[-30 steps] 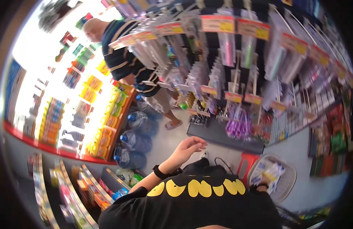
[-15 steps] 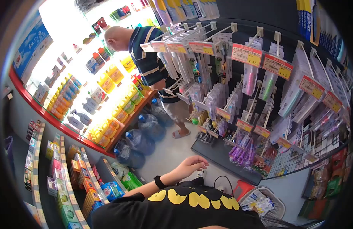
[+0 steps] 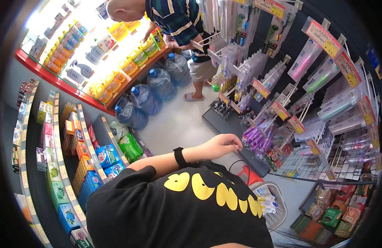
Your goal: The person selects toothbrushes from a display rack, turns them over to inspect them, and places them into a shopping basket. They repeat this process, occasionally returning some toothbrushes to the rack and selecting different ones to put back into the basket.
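My left hand (image 3: 226, 145), with a black band on its wrist, hangs in front of my chest. Its fingers are loosely bent and nothing is seen in them. The nearest things are a dark cable loop (image 3: 244, 162) and a red object (image 3: 249, 176) just below the hand. Lower right stands a light grey plastic basket (image 3: 284, 210), holding several white packs (image 3: 267, 201) with blue and yellow marks. Beyond the hand, purple packaged items (image 3: 257, 139) hang on a rack. My right hand is out of view.
A person in a striped shirt (image 3: 178, 20) reaches toward the lit shelf of yellow bottles (image 3: 138, 56). Large blue water jugs (image 3: 145, 100) line its foot. Packaged toothbrushes (image 3: 306, 60) hang at right on hooks. Boxed goods (image 3: 58, 192) fill the left shelves. Grey floor (image 3: 178, 120) lies between.
My view has tilted down and turned. My left hand's fingers are more bent than before. The person in the striped shirt now leans lower with an arm toward the yellow bottles.
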A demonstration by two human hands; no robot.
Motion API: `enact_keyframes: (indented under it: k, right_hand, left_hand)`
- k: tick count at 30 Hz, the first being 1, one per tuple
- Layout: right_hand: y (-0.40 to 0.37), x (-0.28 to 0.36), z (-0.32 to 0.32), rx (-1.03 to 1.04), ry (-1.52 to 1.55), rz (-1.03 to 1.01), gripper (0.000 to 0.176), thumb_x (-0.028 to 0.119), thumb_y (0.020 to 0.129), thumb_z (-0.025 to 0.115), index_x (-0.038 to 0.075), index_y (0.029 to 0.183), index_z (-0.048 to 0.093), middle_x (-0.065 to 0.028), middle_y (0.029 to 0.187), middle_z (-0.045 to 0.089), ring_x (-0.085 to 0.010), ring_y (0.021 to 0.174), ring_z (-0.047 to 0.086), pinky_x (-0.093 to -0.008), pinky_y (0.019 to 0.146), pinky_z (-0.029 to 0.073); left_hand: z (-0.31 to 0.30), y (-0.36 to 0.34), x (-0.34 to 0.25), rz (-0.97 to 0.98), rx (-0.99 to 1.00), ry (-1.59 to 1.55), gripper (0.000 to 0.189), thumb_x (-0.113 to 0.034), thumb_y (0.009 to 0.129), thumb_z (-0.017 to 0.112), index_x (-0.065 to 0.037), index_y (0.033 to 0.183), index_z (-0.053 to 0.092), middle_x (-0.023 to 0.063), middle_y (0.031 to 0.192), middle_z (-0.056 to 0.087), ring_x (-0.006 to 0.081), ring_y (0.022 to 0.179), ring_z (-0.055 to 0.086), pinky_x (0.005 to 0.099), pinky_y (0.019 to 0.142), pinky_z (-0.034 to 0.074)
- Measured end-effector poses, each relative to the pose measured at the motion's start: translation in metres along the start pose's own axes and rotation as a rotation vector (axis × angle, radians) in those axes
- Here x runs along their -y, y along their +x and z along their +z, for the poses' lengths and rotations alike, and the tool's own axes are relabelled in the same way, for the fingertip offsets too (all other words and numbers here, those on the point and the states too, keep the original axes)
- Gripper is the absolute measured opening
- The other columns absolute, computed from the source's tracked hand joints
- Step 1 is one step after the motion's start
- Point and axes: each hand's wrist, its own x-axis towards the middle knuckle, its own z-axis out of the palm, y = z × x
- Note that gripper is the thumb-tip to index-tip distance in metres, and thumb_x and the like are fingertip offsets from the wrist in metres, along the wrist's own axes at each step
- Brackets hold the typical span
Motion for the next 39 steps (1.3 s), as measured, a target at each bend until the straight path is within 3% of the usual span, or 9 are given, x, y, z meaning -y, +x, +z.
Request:
enact_keyframes:
  k: [11, 17, 20, 22, 26, 28, 31, 34, 39]
  right_hand:
    - [-0.039, 0.01, -0.042, -0.354, 0.612, 0.153, 0.06, 0.037, 0.082, 0.061, 0.001, 0.126, 0.043, -0.0206, 0.116, 0.054, -0.0309, 0.103, 0.056, -0.0411, 0.087, 0.046]
    - [-0.111, 0.067, -0.15, -0.722, 1.162, -0.123, 0.064, 0.035, 0.081, 0.066, -0.003, 0.126, 0.042, -0.0224, 0.115, 0.053, -0.0309, 0.102, 0.056, -0.0407, 0.087, 0.046]
    - [-0.179, 0.136, -0.222, -0.585, 1.218, -0.384, 0.058, 0.012, 0.08, 0.069, -0.008, 0.125, 0.039, -0.0172, 0.116, 0.053, -0.0242, 0.1, 0.056, -0.0356, 0.085, 0.048]
    - [-0.179, 0.172, -0.229, -0.484, 1.484, -0.83, 0.045, 0.005, 0.084, 0.063, -0.005, 0.122, 0.041, -0.0131, 0.108, 0.057, -0.0186, 0.095, 0.057, -0.0314, 0.08, 0.049]
    - [-0.23, 0.248, -0.275, -0.242, 1.395, -1.162, 0.041, 0.002, 0.084, 0.06, -0.002, 0.121, 0.042, -0.0091, 0.107, 0.055, -0.0156, 0.095, 0.055, -0.0298, 0.084, 0.046]
    - [-0.268, 0.279, -0.302, -0.023, 1.402, -1.261, 0.037, 0.004, 0.081, 0.064, 0.001, 0.114, 0.047, -0.0062, 0.102, 0.056, -0.015, 0.091, 0.056, -0.0304, 0.081, 0.046]
    - [-0.32, 0.313, -0.339, 0.251, 1.409, -1.402, 0.04, 0.006, 0.08, 0.066, 0.0, 0.114, 0.046, -0.0062, 0.102, 0.057, -0.0131, 0.092, 0.057, -0.0293, 0.081, 0.047]
    - [-0.351, 0.345, -0.375, 0.255, 1.213, -1.56, 0.044, 0.006, 0.08, 0.066, 0.0, 0.118, 0.044, -0.0056, 0.104, 0.056, -0.0122, 0.095, 0.055, -0.0282, 0.084, 0.045]
    - [-0.389, 0.395, -0.425, 0.304, 1.185, -1.693, 0.04, 0.013, 0.085, 0.062, 0.0, 0.119, 0.046, -0.0042, 0.103, 0.057, -0.0096, 0.094, 0.054, -0.0252, 0.083, 0.044]
  left_hand:
    - [-0.015, -0.002, 0.006, -0.008, -0.032, 0.011, 0.018, -0.008, 0.09, 0.05, 0.001, 0.105, 0.054, 0.0072, 0.103, 0.059, 0.0136, 0.099, 0.056, 0.0287, 0.089, 0.043]
    - [-0.018, 0.009, 0.014, 0.037, 0.055, 0.022, 0.018, -0.011, 0.09, 0.051, 0.0, 0.105, 0.054, 0.0063, 0.103, 0.059, 0.0131, 0.099, 0.055, 0.0277, 0.089, 0.043]
    - [-0.017, 0.014, 0.011, 0.072, 0.101, 0.088, 0.019, -0.013, 0.091, 0.052, 0.0, 0.106, 0.054, 0.0058, 0.102, 0.059, 0.0127, 0.099, 0.055, 0.0276, 0.088, 0.043]
    - [-0.017, 0.018, 0.002, 0.101, 0.147, 0.199, 0.024, -0.015, 0.09, 0.055, -0.003, 0.11, 0.052, 0.0057, 0.107, 0.058, 0.0132, 0.102, 0.054, 0.0294, 0.087, 0.044]
    - [-0.011, 0.025, -0.024, 0.327, 0.151, 0.367, 0.044, -0.018, 0.085, 0.062, -0.003, 0.122, 0.043, 0.0084, 0.119, 0.051, 0.0184, 0.112, 0.048, 0.0335, 0.092, 0.043]
    - [-0.008, 0.03, -0.038, 0.464, 0.126, 0.392, 0.049, -0.023, 0.083, 0.065, 0.0, 0.12, 0.044, 0.0139, 0.113, 0.054, 0.0245, 0.103, 0.054, 0.0348, 0.089, 0.043]
    - [-0.013, 0.027, -0.067, 0.433, 0.146, 0.478, 0.038, -0.022, 0.085, 0.062, 0.0, 0.114, 0.049, 0.0122, 0.099, 0.058, 0.0208, 0.089, 0.056, 0.0315, 0.078, 0.045]
    - [-0.024, 0.033, -0.071, 0.392, 0.187, 0.062, 0.025, -0.017, 0.092, 0.053, 0.0, 0.11, 0.051, 0.0029, 0.091, 0.059, 0.0074, 0.081, 0.053, 0.0241, 0.071, 0.044]
    - [-0.045, 0.027, -0.134, 0.503, 0.062, -0.008, 0.021, -0.014, 0.093, 0.05, 0.002, 0.107, 0.053, 0.0016, 0.095, 0.06, 0.007, 0.087, 0.055, 0.0239, 0.078, 0.046]
